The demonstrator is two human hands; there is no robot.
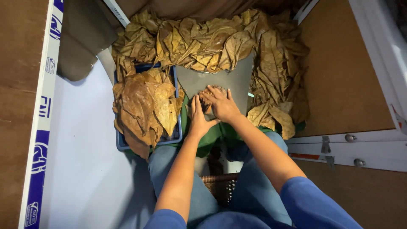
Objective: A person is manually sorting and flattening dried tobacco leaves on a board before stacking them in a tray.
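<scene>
Looking down from the head camera, I see both hands pressed flat on a small dark leaf (208,98) that lies on a grey board (231,80) set across the lap. My left hand (198,116) has its palm down at the near left edge of that leaf, fingers stretched forward and spread. My right hand (220,104) lies just beside it, fingers splayed over the leaf's middle, thumb side touching the left hand. Neither grip is closed around anything; both are open and flat, only pressing.

A green cloth (212,133) shows under the board's near edge, over blue jeans (250,186). To the left, touching the board's side, a blue crate (121,142) is heaped with dry brown leaves (144,104), some hanging over its rim. A larger pile of yellow-brown leaves (220,40) curves around the far and right sides of the board. A wicker seat (218,182) shows between the knees.
</scene>
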